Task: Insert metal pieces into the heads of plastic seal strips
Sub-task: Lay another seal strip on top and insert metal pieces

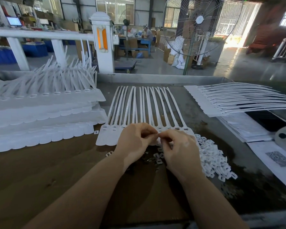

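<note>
Metal pieces (pixel 149 160) lie scattered under the wrists; left hand (pixel 135 142) and right hand (pixel 178 149) meet fingertip to fingertip, pinching something too small to identify. Best seat it squarely into a strip head (pixel 160 129) on the sheet of strips (pixel 139 106) just beyond.

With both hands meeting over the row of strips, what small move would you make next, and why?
Probably lower the pinched piece into the strip head under the fingertips. The left hand and right hand meet just over the strip heads, and the heads to the right look unfilled.
</note>
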`<state>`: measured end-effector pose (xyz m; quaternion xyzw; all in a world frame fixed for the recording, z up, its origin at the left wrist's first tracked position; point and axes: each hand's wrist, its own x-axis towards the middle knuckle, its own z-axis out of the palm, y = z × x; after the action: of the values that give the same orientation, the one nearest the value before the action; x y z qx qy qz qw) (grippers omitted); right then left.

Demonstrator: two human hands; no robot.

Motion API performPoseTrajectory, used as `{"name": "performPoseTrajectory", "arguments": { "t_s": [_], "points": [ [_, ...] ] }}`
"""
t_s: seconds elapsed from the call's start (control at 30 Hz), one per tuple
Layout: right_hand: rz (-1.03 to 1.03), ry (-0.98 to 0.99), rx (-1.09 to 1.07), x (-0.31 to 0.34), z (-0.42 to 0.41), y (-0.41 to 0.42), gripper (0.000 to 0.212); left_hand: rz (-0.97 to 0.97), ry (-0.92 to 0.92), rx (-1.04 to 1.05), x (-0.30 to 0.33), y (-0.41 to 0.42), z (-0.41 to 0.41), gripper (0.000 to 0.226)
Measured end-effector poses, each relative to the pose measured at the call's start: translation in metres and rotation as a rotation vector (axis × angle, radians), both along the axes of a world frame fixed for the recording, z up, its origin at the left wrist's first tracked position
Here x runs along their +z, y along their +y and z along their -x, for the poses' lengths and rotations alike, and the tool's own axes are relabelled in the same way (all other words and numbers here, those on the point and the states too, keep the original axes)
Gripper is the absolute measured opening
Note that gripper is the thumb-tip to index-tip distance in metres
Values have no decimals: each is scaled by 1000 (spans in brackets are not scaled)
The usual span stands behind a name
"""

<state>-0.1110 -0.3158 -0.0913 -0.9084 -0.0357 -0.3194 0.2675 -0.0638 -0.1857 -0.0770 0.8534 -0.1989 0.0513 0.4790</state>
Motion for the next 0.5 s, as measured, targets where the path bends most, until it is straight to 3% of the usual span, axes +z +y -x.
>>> {"name": "performPoseTrajectory", "arguments": {
  "t_s": [0.5],
  "points": [
    [-10,-67,30,0,1,0,16,90,89,-75,1,3,-1,6]
  ]
}}
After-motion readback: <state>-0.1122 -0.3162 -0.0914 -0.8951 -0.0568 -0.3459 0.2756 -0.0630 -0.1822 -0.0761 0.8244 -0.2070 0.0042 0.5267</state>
